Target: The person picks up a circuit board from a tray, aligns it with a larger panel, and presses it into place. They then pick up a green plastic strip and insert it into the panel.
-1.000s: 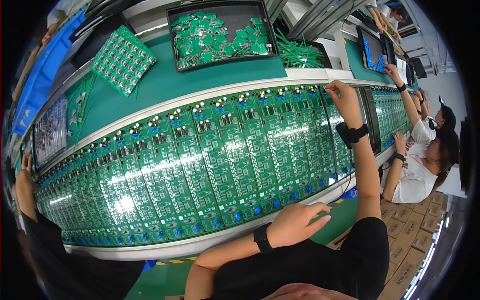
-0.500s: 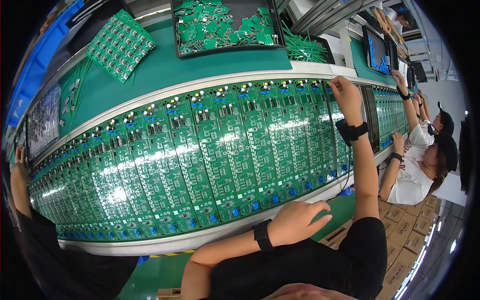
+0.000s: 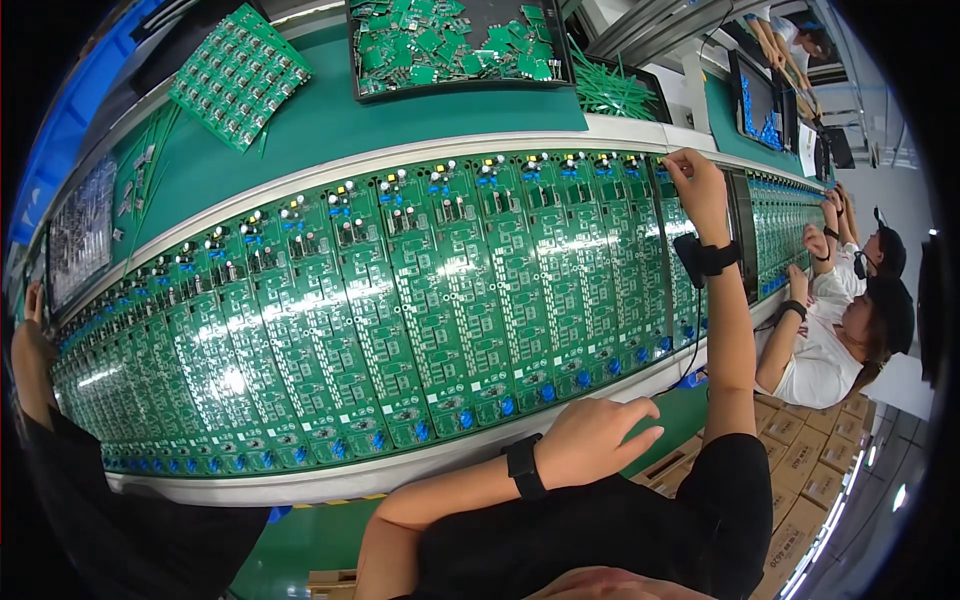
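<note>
My right hand [image 3: 700, 195], with a black band at its wrist, reaches to the far rail at the right end of a row of green circuit boards [image 3: 470, 290]. Thumb and forefinger are pressed together beside the upper end of the last boards; anything between them is too small to make out. Across my body, in front of the near rail, hovers my left hand [image 3: 590, 442], also banded in black. Its thumb and forefinger stretch apart and it holds nothing. The boards lie side by side, with blue round components along the near ends and yellow, white and blue parts along the far ends.
Beyond the rail stand a black tray [image 3: 460, 88] of small green boards, a panel [image 3: 240, 78] of joined boards, and a heap of green strips [image 3: 615, 92]. A co-worker's hand [image 3: 32, 325] touches the line's left end. People in white shirts [image 3: 825, 345] work at right.
The boards have slid slightly left along the rails. My right fingertips have closed together near the far rail, while my left hand stays put. A co-worker at right has lowered a raised arm.
</note>
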Motion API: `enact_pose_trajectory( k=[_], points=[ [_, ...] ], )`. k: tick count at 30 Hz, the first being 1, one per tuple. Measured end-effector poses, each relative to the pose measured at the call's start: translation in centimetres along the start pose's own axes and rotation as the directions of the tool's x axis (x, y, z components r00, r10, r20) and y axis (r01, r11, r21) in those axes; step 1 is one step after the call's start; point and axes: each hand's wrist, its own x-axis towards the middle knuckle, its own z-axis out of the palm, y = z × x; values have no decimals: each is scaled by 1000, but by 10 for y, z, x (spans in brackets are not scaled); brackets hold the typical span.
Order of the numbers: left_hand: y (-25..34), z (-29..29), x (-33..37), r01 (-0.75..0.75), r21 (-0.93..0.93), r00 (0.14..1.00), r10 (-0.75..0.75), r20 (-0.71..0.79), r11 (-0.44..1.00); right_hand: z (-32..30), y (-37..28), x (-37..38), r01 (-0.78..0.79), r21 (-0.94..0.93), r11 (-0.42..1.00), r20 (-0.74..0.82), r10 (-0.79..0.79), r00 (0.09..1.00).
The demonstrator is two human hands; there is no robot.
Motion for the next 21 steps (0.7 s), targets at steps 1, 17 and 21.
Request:
enact_pose_trajectory(
  k=[1, 17, 21],
  points=[
    [0, 0, 1, 0, 0, 1000, 0, 0, 1000, 0, 1, 0, 2, -1, 1000, -3, -2, 1000],
    [5, 0, 6, 15, 6, 1000, -15, 17, 1000, -1, 5, 0, 24, 5, 1000, -33, -24, 999],
    [5, 1, 7, 8, 9, 1000, -8, 13, 1000, -4, 3, 0, 42, 8, 999, -17, -42, 999]
  ],
)
